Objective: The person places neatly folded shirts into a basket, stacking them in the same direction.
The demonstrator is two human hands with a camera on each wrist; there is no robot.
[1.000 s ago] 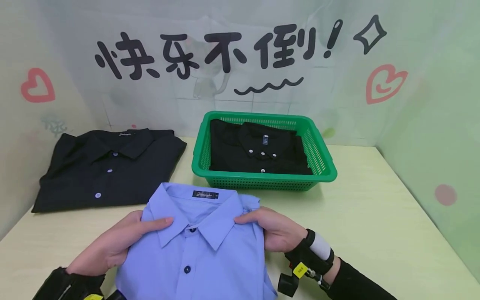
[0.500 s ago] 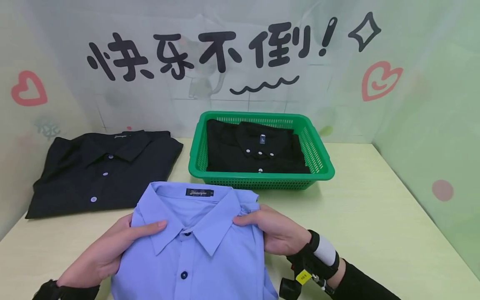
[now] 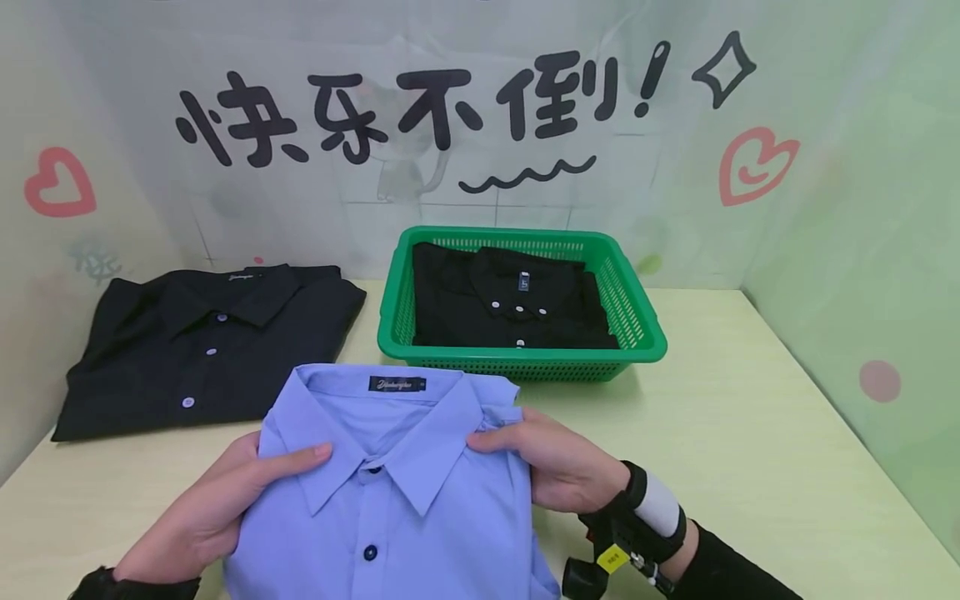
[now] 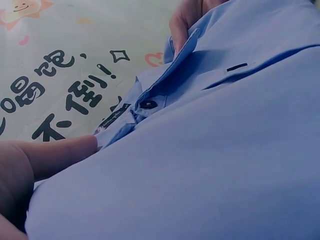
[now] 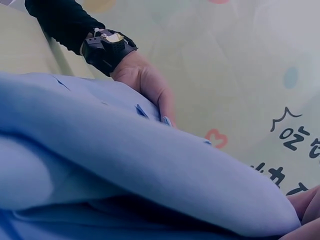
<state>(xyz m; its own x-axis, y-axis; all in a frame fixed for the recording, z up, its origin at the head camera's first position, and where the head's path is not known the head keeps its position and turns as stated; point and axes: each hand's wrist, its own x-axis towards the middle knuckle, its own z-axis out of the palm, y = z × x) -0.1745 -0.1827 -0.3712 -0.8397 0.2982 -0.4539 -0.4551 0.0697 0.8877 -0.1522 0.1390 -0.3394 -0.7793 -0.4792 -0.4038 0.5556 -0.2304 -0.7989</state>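
Note:
A light blue button-up shirt [image 3: 442,533], its collar up top and a dark label inside the neck, is held in front of me by both hands. At its left shoulder, my left hand [image 3: 202,508] grips the cloth, thumb on the front beside the collar. On the opposite side my right hand [image 3: 566,462] pinches the shirt near the right collar point, fingers hidden behind the fabric. The left wrist view shows the blue shirt [image 4: 200,165] sloping between the two hands. In the right wrist view a rounded fold of the shirt [image 5: 165,155] covers much of the frame.
A black folded shirt [image 3: 225,358] lies on the table [image 3: 720,467] at the back left. Behind the blue shirt, a green basket [image 3: 517,354] holds black folded clothing [image 3: 465,312] with white buttons. A printed curtain [image 3: 300,217] hangs behind the table.
The blue shirt looks slightly larger, and its left side and my left hand have shifted a little left. Both hands keep their hold. The whole head view has also shifted slightly.

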